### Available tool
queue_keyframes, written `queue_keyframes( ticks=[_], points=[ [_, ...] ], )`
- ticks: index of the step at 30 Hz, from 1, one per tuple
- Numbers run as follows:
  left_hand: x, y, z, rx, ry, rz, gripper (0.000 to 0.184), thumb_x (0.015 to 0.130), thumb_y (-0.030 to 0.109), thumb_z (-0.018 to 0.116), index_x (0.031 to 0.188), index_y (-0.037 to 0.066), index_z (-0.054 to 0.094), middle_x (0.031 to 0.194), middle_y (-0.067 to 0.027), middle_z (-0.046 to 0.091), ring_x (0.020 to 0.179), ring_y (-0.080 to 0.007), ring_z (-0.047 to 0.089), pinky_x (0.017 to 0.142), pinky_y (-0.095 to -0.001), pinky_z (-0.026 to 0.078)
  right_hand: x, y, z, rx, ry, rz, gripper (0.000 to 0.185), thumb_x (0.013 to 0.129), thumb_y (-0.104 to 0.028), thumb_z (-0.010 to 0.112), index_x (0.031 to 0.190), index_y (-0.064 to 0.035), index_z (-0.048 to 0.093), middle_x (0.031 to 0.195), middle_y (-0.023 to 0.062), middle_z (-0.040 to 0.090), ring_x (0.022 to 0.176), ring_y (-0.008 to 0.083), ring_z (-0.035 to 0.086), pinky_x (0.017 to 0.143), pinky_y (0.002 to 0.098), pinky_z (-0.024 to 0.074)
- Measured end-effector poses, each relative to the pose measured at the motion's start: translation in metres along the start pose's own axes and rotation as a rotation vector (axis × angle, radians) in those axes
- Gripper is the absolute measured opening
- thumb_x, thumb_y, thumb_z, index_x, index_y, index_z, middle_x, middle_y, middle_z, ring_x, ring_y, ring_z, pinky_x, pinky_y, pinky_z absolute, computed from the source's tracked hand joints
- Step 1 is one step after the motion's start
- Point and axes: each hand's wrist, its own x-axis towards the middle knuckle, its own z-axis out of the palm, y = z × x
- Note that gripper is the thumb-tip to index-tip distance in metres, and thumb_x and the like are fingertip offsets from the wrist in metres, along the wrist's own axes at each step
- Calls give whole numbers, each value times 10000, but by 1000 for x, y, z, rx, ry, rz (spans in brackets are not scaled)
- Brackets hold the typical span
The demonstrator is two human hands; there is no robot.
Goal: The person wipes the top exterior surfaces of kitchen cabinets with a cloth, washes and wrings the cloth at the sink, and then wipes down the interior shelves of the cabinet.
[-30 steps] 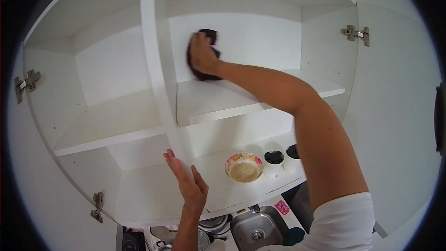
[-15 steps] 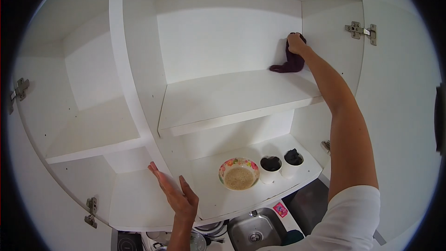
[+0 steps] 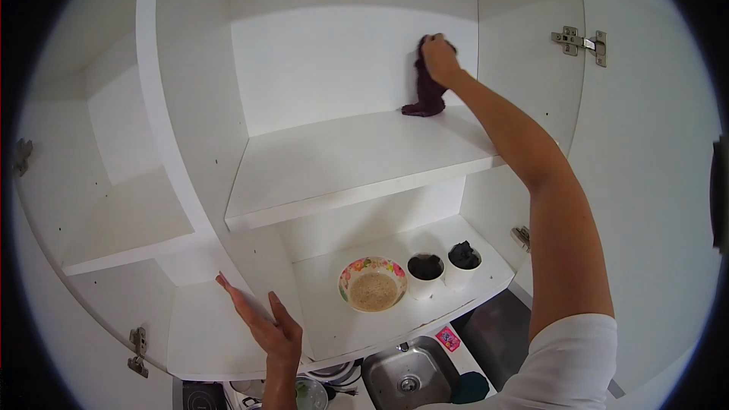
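Note:
My right hand (image 3: 440, 58) is closed around a dark maroon cloth (image 3: 430, 95) and presses it to the back wall (image 3: 334, 53) of the upper cabinet compartment. The cloth's lower end hangs down and rests on the upper shelf (image 3: 357, 152). Lower left, my left hand (image 3: 266, 326) is held up with fingers stretched out and thumb apart, holding nothing. It is in front of the lower shelf, near the upright divider; whether it touches the cabinet I cannot tell.
On the lower shelf (image 3: 342, 338) stand a floral bowl (image 3: 372, 288) of cloudy tan liquid and two white cups (image 3: 425, 288) with dark contents. Hinged doors (image 3: 645, 182) stand open at the sides. Below are a steel sink (image 3: 410, 380), a pink packet (image 3: 448, 339) and a dark green cloth (image 3: 470, 387).
My right hand has moved the maroon cloth left along the back wall, away from the right corner. The whole view has shifted slightly; my left hand keeps its spread pose.

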Motion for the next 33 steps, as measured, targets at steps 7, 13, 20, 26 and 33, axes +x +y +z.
queue_keyframes(
  ticks=[7, 13, 20, 26, 33],
  points=[
    [2, 2, -2, -9, -16, -17, 626, 854, -52, 431, 1376, -42, 85, 1426, -281, 110, 1324, -416, 143, 1059, -480, 165, 2, -30, 16, -26, 180, -112, 227, 683, -77, 609, 830, 96, 614, 882, 173, 600, 928, 291, 521, 786, 309, 473],
    [-1, 0, 0, -9, -11, -1, 625, 854, -56, 431, 1373, -49, 81, 1421, -288, 115, 1321, -422, 147, 1059, -483, 163, 2, 26, 36, 265, -28, 203, 208, 739, -4, 541, 925, 78, 585, 939, 219, 556, 962, 325, 539, 835, 367, 476],
    [-3, -4, 0, -4, -9, -1, 625, 854, -60, 432, 1371, -53, 81, 1416, -293, 124, 1317, -420, 161, 1058, -481, 170, -2, -27, 32, -19, 227, -140, 127, 724, -87, 564, 784, 7, 626, 762, 122, 601, 794, 275, 578, 815, 377, 422],
    [-1, 0, 0, -13, -4, -4, 621, 856, -55, 433, 1370, -56, 85, 1415, -294, 127, 1315, -421, 169, 1056, -472, 178, -18, 26, 41, 40, -134, 26, 132, 741, -146, 579, 795, -43, 642, 806, 121, 630, 786, 250, 607, 751, 348, 431],
    [2, 0, 1, -73, -11, -13, 616, 849, -69, 439, 1364, -69, 101, 1414, -296, 130, 1313, -424, 172, 1057, -469, 181, -29, -42, -7, 185, -79, -166, 121, 694, -55, 595, 791, 6, 636, 820, 163, 629, 849, 274, 592, 766, 336, 471]
  ],
)
